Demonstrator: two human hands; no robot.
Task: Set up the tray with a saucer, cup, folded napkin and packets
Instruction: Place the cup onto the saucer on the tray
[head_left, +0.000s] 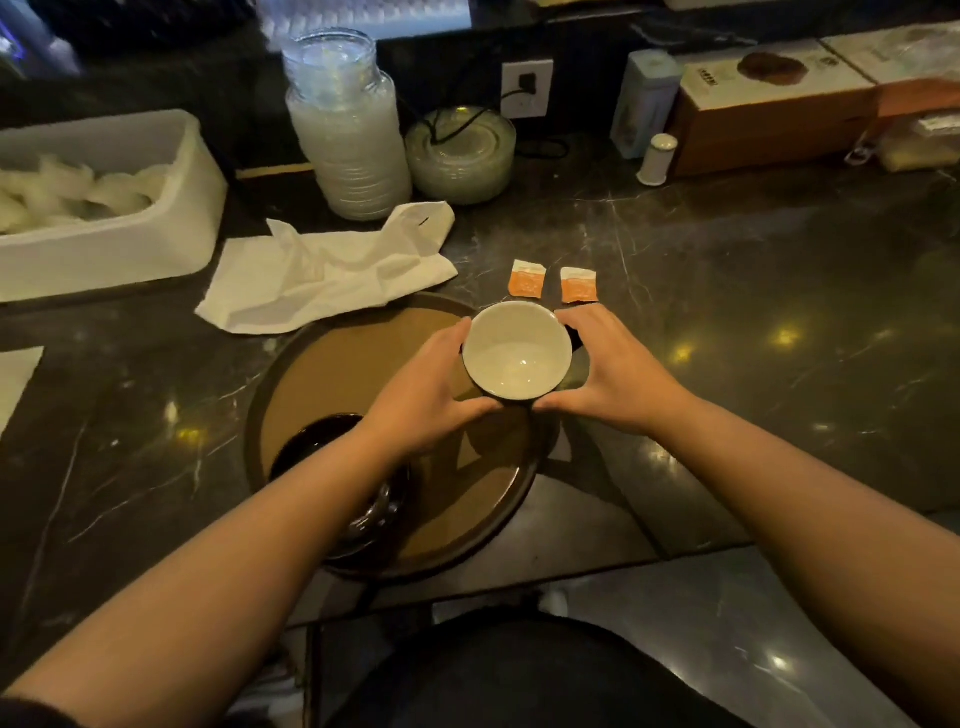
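Observation:
A cup, white inside and dark outside, is held above the far right part of a round brown tray. My left hand grips its left side and my right hand its right side. A dark glossy saucer lies on the tray's near left part, partly hidden by my left forearm. A crumpled white napkin lies unfolded on the counter just beyond the tray. Two orange-and-white packets lie side by side on the counter beyond the cup.
A white tub of white items stands at the far left. Stacked clear dishes and a lower stack of glass plates stand at the back, with boxes, a tin and a small white shaker at the back right.

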